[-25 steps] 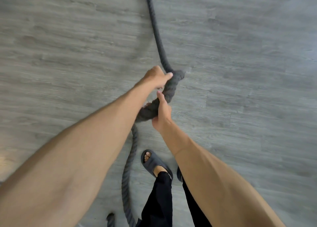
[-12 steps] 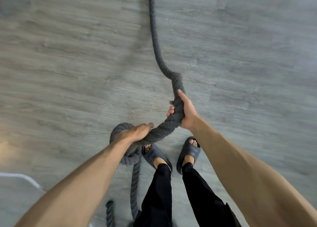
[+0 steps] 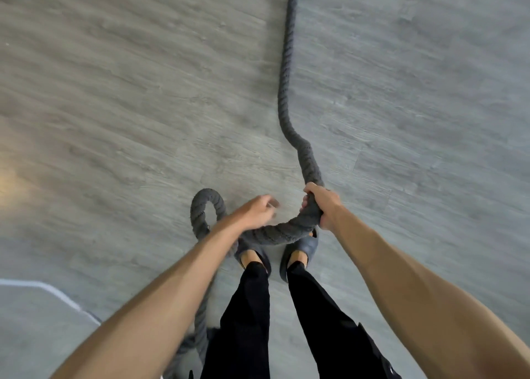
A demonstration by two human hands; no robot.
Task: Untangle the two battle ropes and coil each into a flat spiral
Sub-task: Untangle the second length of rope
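From the head camera, looking down past both bare forearms, one battle rope [image 3: 287,63] lies on the floor [image 3: 114,92], which is grey plank with a streaky wood grain and faint board seams. The rope is thick, charcoal grey and twisted in fat strands with a slightly fuzzy surface. It runs down from the top edge in a gentle bend and rises off the floor to the right hand [image 3: 322,205], whose fingers are wrapped tightly around it, thumb over the top. From that fist it sags in a heavy curve to the left, crossing just above the toes of two dark grey, smooth rubbery sandals [image 3: 302,248]. It then passes under the left wrist and arches up into a narrow, rounded loop [image 3: 205,206] lying on the floor. Below the loop it trails down under the left forearm towards the bottom edge, where it blurs. The left hand [image 3: 256,209] hovers just above the sagging stretch, smeared by motion, its fingers loosely bent with nothing between them. Black trousers [image 3: 249,321] hang matte and plain above the sandals.
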